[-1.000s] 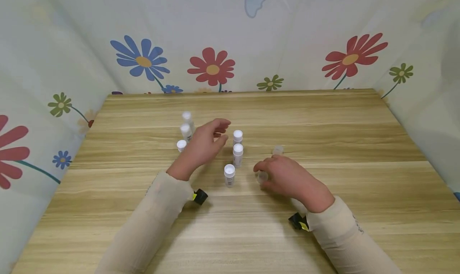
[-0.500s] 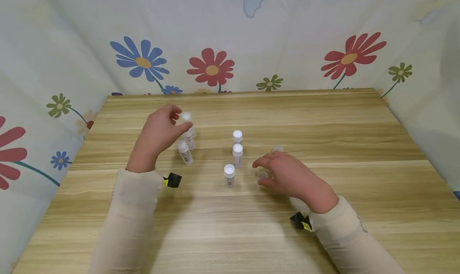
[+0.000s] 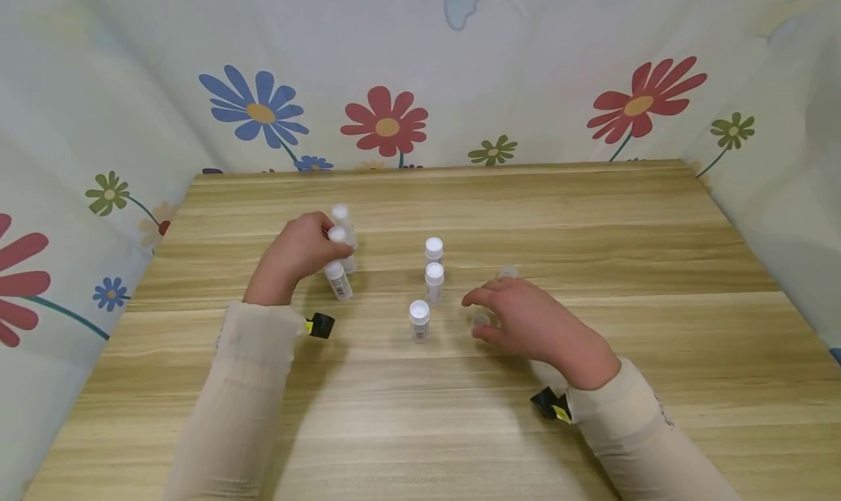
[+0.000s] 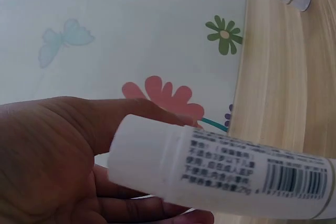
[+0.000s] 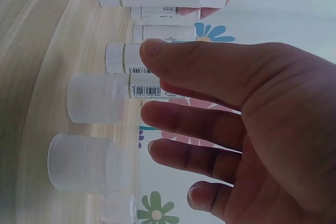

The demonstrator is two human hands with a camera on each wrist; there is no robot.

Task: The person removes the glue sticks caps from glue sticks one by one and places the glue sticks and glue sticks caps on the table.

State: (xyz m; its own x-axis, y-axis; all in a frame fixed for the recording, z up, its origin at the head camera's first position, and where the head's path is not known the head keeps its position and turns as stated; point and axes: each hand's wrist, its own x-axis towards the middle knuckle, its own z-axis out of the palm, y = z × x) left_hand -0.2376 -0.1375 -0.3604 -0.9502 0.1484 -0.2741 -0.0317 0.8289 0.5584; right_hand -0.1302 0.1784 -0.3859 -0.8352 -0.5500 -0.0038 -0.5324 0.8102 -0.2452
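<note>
While the left hand (image 3: pixel 297 251) has its grip pinched around the cap of the middle white tube (image 3: pixel 337 235) in the left row on the bench (image 3: pixel 420 428), the right hand (image 3: pixel 528 320) hovers, fingers loose and holding nothing, near translucent containers (image 5: pixel 84 162).

Left tubes (image 3: pixel 339 282), middle tubes (image 3: pixel 434 288), containers (image 5: pixel 86 162) rightmost — on the table (image 3: pixel 420 428)

The right grip (image 3: pixel 535 322) partly hides a clear cap (image 3: pixel 480 319).
</note>
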